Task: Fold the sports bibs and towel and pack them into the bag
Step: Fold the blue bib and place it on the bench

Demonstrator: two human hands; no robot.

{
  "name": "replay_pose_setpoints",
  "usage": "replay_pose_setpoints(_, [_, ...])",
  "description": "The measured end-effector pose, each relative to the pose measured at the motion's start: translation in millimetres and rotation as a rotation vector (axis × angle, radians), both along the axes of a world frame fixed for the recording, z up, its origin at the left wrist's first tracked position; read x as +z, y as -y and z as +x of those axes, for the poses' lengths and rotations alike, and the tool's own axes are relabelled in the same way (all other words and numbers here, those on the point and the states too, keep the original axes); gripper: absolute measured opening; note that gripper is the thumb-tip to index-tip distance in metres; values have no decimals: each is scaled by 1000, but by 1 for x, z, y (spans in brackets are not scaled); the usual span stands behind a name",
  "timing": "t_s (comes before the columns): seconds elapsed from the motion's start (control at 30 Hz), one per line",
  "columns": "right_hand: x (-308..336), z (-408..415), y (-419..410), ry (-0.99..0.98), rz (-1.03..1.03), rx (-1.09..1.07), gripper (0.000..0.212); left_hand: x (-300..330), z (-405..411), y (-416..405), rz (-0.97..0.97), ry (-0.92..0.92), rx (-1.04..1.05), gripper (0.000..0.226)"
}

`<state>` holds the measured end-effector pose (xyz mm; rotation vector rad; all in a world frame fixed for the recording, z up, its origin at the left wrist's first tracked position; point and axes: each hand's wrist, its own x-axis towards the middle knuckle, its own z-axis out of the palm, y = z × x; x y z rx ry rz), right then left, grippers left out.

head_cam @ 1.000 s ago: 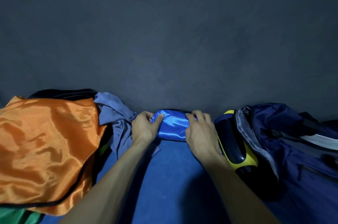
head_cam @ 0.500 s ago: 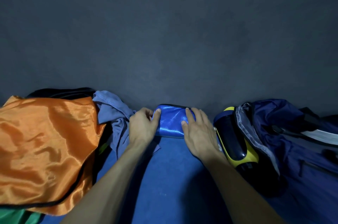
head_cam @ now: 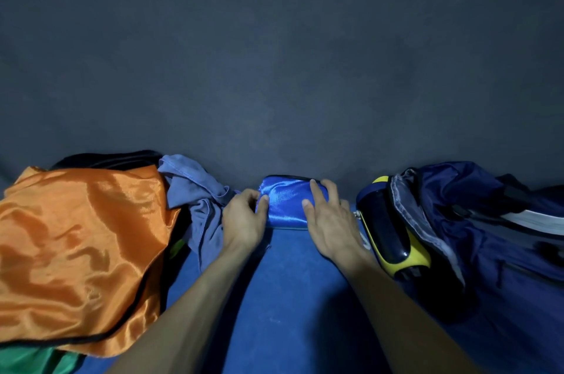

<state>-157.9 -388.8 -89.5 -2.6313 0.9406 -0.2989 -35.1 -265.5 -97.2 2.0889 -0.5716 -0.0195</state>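
A shiny blue bib (head_cam: 285,202), folded into a small packet, lies on the blue surface at the centre. My left hand (head_cam: 242,219) grips its left end, thumb on top and fingers curled. My right hand (head_cam: 331,222) lies flat across its right end with fingers spread. An orange bib (head_cam: 79,239) is heaped at the left, with a green bib (head_cam: 33,360) poking out beneath it. A grey-blue towel (head_cam: 200,199) lies crumpled between the orange bib and my left hand. The navy bag (head_cam: 488,239) lies open at the right.
A black and yellow object (head_cam: 393,236) sits at the mouth of the bag, just right of my right hand. A dark garment edge (head_cam: 106,158) shows behind the orange bib. A dark grey wall (head_cam: 274,53) rises directly behind everything. Blue floor (head_cam: 290,297) runs between my forearms.
My right hand has flattened and slid further over the right end of the blue packet. My left hand has kept its hold on the left end. The packet looks pressed slightly flatter.
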Motion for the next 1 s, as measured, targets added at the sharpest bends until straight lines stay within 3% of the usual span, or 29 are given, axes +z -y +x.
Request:
replay_pose_setpoints(0.43, [13, -3, -5, -74, -32, -32, 50, 24, 6, -6, 262, -164, -98, 20])
replay_pose_setpoints(0.47, [12, -3, -5, -78, -60, -32, 51, 25, 5, -4, 257, -114, -75, 17])
replay_pose_setpoints(0.53, [10, -3, -6, -106, -124, -44, 50, 25, 4, 2, 226, 238, -82, 21])
replay_pose_setpoints(0.6, [8, -2, -7, -125, -204, -81, 50, 23, 1, 14, 228, 530, -253, 35])
replay_pose_setpoints(0.67, [9, -1, -8, -115, -290, -67, 54, 14, -3, 23, 303, 603, -388, 40])
replay_pose_setpoints(0.83, [-4, 0, 0, -87, -307, 122, 62, -19, -5, 28, 324, 570, -355, 50])
replay_pose_setpoints(1.0, [-15, 1, 9, -17, -184, 143, 79, -21, 1, 28, 269, 235, -292, 56])
